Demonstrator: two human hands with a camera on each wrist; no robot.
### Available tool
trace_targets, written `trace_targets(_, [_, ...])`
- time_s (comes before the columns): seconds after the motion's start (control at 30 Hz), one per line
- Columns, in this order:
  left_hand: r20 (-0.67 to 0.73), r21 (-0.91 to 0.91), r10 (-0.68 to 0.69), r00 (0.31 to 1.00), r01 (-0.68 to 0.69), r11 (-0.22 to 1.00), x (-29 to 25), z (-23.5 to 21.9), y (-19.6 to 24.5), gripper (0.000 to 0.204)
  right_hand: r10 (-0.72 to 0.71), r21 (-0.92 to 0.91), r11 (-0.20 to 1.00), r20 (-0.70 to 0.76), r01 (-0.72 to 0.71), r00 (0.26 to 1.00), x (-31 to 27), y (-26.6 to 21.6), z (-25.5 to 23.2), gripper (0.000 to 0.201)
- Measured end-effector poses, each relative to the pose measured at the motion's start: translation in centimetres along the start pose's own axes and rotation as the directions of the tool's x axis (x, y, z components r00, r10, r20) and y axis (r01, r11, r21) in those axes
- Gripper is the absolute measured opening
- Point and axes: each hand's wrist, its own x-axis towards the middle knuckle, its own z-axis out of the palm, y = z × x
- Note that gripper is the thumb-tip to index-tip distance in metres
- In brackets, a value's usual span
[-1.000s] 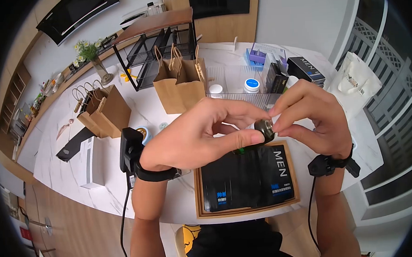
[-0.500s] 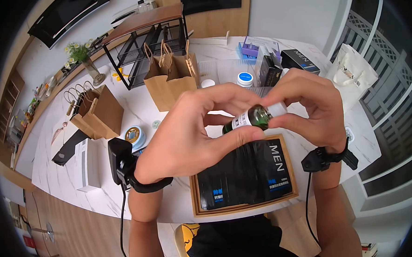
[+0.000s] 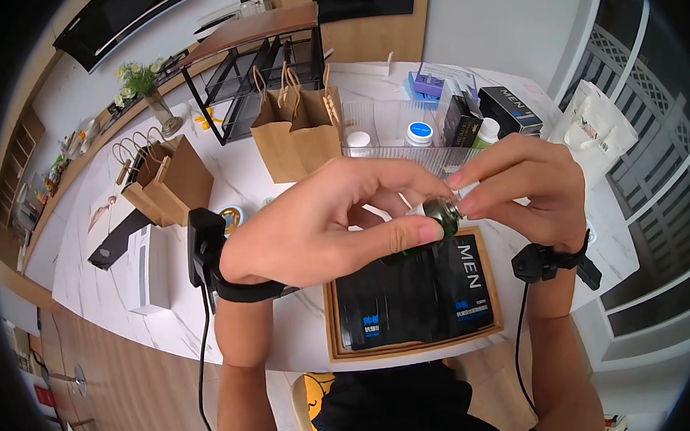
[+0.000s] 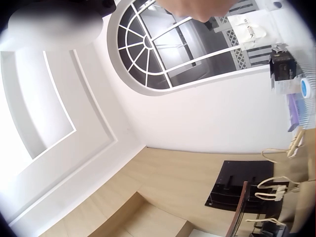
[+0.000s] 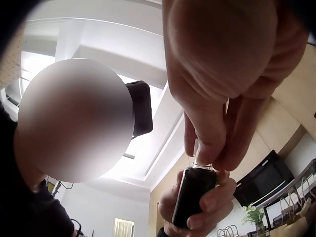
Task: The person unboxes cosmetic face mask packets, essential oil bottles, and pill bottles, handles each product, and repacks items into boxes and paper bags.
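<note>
Over the table, my left hand (image 3: 307, 229) grips a small green glass bottle (image 3: 443, 215) between thumb and fingers, its neck pointing right. With bent fingertips and thumb, my right hand (image 3: 527, 190) pinches a whitish cap at the neck, mostly covered by the fingers. The right wrist view shows the dark bottle (image 5: 193, 195) upright with a slight tilt, wrapped by the left fingers, and the right fingertips at its top. Below the hands, black MEN packets (image 3: 412, 306) lie in a wooden tray (image 3: 333, 325). A blurred bit of skin tops the left wrist view.
Brown paper bags (image 3: 298, 144) stand behind and left, near a black-framed rack (image 3: 250, 33). A clear ribbed bin (image 3: 387, 116) holds white jars. Boxes (image 3: 510, 112) and a white bag (image 3: 599, 128) are back right; a white box (image 3: 147, 271) is left.
The white cap, plainly seen half a second ago, is now mostly behind my right fingers. The bottle's label has turned largely from view, and both hands stay at the bottle.
</note>
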Motion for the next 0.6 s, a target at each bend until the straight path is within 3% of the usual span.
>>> trace_targets(0.07, [0.057, -0.012, -0.058, 0.997, 0.059, 0.998, 0.1, -0.3, 0.1, 0.036, 0.106, -0.056, 0.993, -0.013, -0.106, 0.994, -0.2, -0.4, 0.0, 0.03])
trace_targets(0.2, [-0.003, -0.052, -0.086, 0.996, 0.086, 0.995, 0.0, 0.4, 0.8, 0.033, 0.101, -0.046, 0.994, -0.045, -0.103, 0.994, -0.1, -0.2, 0.4, 0.028])
trace_targets(0.3, [-0.103, 0.102, 0.023, 0.994, -0.013, 0.995, 0.3, 0.7, 0.5, 0.032, 0.078, -0.016, 0.997, 0.003, -0.078, 0.997, 0.2, 0.1, 0.7, 0.025])
trace_targets(0.37, [-0.159, 0.297, 0.134, 0.978, -0.082, 0.951, 0.4, 0.8, 0.2, 0.033, 0.158, 0.087, 0.986, -0.218, -0.142, 0.963, 0.7, -0.2, 1.9, 0.027])
trace_targets(0.4, [-0.156, 0.298, 0.133, 0.979, -0.081, 0.951, 0.4, 0.8, 0.1, 0.033, 0.159, 0.086, 0.986, -0.221, -0.143, 0.962, 0.5, -0.2, 1.9, 0.027])
trace_targets(0.47, [-0.148, 0.375, 0.193, 0.97, -0.126, 0.919, 0.5, 0.9, -0.2, 0.035, 0.359, -0.106, 0.922, -0.137, -0.374, 0.923, -0.1, -0.3, 1.5, 0.032])
trace_targets(0.53, [-0.172, 0.376, 0.142, 0.975, -0.068, 0.924, 0.6, 1.1, 0.2, 0.035, 0.354, -0.101, 0.927, -0.085, -0.361, 0.932, -0.3, 0.0, 1.1, 0.033])
trace_targets(0.6, [-0.199, 0.38, 0.09, 0.976, -0.008, 0.925, 0.6, 0.9, 0.3, 0.034, 0.211, -0.075, 0.971, -0.189, -0.228, 0.959, -0.2, -0.1, 0.9, 0.032])
